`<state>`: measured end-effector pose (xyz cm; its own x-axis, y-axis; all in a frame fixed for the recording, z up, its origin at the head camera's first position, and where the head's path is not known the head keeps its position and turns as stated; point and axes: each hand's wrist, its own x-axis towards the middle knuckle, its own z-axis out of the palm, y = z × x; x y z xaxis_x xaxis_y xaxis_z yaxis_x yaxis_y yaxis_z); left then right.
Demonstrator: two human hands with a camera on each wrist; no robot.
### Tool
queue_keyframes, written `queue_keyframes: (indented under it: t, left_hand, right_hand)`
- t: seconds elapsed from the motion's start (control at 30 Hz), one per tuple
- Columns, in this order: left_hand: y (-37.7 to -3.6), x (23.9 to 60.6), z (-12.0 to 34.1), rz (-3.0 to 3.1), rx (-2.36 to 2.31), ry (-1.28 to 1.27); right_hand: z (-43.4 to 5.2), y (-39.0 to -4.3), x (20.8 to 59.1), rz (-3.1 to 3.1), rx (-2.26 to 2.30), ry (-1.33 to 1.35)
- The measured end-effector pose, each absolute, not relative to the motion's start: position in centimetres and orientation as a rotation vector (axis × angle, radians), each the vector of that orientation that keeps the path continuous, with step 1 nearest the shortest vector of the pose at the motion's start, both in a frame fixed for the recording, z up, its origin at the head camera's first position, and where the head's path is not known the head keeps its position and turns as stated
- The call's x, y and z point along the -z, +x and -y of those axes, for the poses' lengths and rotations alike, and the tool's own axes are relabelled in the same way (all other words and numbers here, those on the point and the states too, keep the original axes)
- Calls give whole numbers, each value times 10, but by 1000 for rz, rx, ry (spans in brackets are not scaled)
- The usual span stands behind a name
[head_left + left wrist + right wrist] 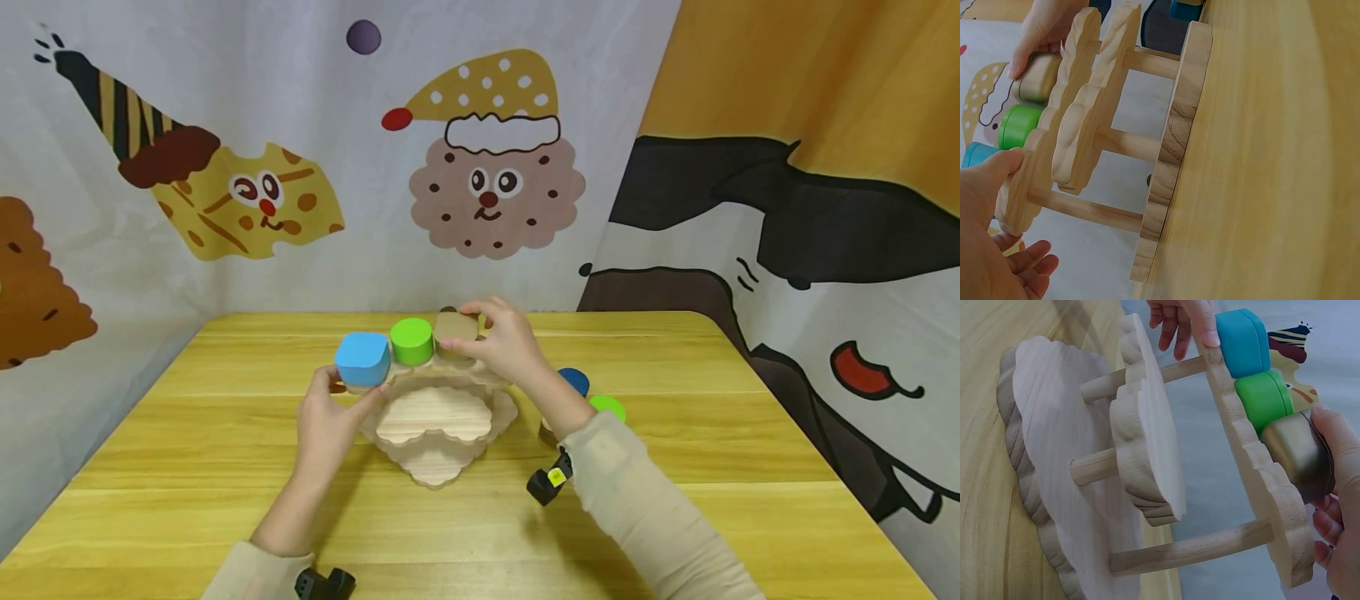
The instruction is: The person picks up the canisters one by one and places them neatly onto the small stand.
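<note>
A tiered wooden stand point(435, 462) with scalloped shelves on round posts stands on the table. On its top shelf point(1235, 419) are, left to right, a blue square tin point(363, 358), a round green tin point(412, 342) and a gold-brown square tin point(456, 330). My right hand point(510, 342) pinches the gold-brown tin between thumb and fingers, at the shelf's right part. At the left end, my left hand point(330, 425) grips the top shelf beside the blue tin, its thumb point(1007, 164) against the shelf edge. The lower shelf point(433, 414) holds nothing.
Right of the stand, partly hidden behind my right forearm, are a dark blue tin point(574, 381), another green tin point(607, 407) and a brownish item point(548, 432). A printed cloth point(300, 275) hangs behind the table's far edge.
</note>
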<state>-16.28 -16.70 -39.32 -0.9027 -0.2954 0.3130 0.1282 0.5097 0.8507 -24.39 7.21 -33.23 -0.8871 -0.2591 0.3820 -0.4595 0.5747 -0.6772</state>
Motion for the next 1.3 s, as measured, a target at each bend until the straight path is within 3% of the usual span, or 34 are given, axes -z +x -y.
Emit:
queue_keyframes:
  t: [0.73,1.3]
  left_hand:
    - [-163,393,167,2328,1393,142]
    - [-163,393,168,2336,1420,141]
  right_hand:
    - [-76,-239,333,2622,-1225,577]
    - [-127,-202,331,2410,-1321,628]
